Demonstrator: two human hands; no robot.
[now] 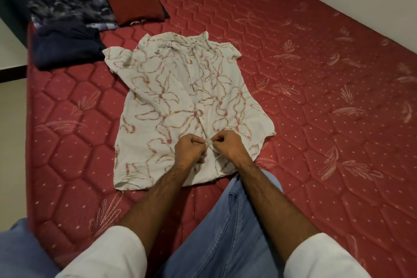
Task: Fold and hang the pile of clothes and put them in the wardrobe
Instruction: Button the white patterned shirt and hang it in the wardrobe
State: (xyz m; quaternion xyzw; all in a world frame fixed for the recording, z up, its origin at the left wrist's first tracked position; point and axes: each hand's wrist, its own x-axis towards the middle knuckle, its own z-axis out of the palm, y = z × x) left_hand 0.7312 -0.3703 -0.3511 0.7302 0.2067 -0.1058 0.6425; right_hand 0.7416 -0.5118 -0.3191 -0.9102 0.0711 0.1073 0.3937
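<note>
The shirt [180, 106], white with a reddish flower pattern, is lying spread out flat on the red mattress [316, 97], collar pointing away from the fingers and hem lying nearest the person. Both hands are meeting at the front opening of the shirt, low down near the hem: the left hand [189, 150] is curling its fingers and pinching the cloth edge on its side, and the right hand [226, 144] is pinching the facing edge, so that the two sets of fingertips are almost touching across the opening. Just behind the wrists, a knee in blue jeans [225, 232] is resting on the mattress, and rolled white sleeves [119, 253] are showing at the forearms. Far beyond the fingers and off to the left, three folded clothes are sitting near the mattress corner: a navy one [65, 45], a dark patterned one [70, 5] and a dark red one [135, 9].
</note>
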